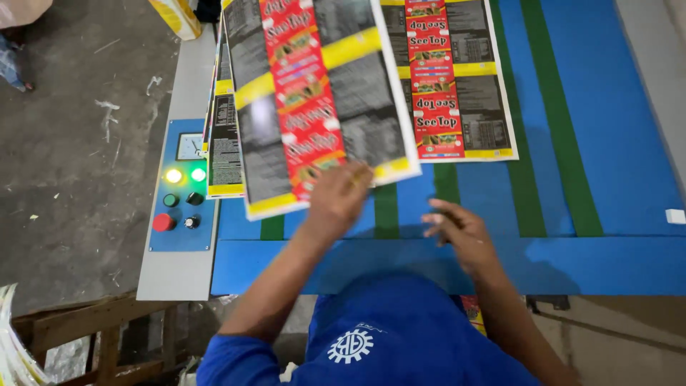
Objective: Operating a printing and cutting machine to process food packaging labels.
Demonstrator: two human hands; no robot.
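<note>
My left hand (339, 196) grips the near edge of a large printed sheet (321, 93) with red, yellow and black label panels, held lifted and tilted over the table. Just right of it, my right hand (457, 230) hovers low over the blue table (607, 179) with its fingers loosely apart and nothing in them. A second printed sheet (450, 78) of the same kind lies flat farther back on the table, to the right of the lifted one. My blue shirt (386, 336) fills the bottom of the view.
Green belts (554, 121) run along the blue table. A stack of printed sheets (225, 143) rests at its left edge. Beside it is a control panel (182, 214) with yellow and green lights, knobs, a red button and a gauge. A wooden frame (93, 336) stands on the concrete floor at lower left.
</note>
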